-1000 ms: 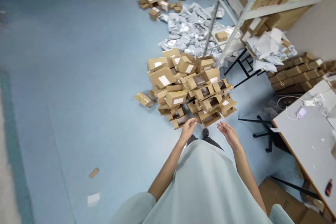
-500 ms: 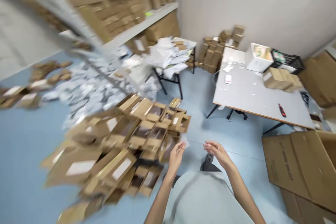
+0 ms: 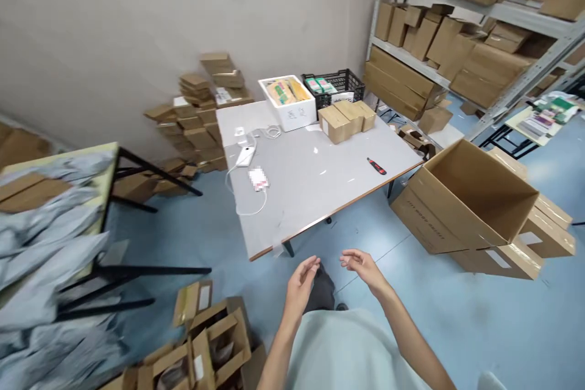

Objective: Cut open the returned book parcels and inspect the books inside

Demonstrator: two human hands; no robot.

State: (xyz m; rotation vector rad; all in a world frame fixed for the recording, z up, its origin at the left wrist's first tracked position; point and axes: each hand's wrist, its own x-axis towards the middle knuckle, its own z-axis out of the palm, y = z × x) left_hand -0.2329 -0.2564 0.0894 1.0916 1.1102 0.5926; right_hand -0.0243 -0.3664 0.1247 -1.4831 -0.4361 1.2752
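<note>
My left hand point(image 3: 300, 285) hovers in front of my body, fingers loosely curved and nothing in it. Level with it on the other side, my right hand point(image 3: 364, 268) is also empty, its fingers stretched towards the left hand with a gap between the two. Neither touches anything. Nearest to both is the front edge of a grey table point(image 3: 292, 195). On that table lie a red and black cutter point(image 3: 377, 166), a white phone-like device point(image 3: 245, 156) with cables, a blurred-out item point(image 3: 258, 178) and a few small brown boxes point(image 3: 336, 125).
A white foam box point(image 3: 297, 117) and a black crate point(image 3: 345, 82) stand at the table's back. To the right is a large open carton point(image 3: 420, 207), with loaded shelves point(image 3: 457, 76) behind. Opened boxes point(image 3: 228, 341) lie low left, near a table of grey bags point(image 3: 50, 237).
My view has swung right, so the grey table now lies straight ahead and the box pile has slid to the lower left. Both hands stay raised and empty.
</note>
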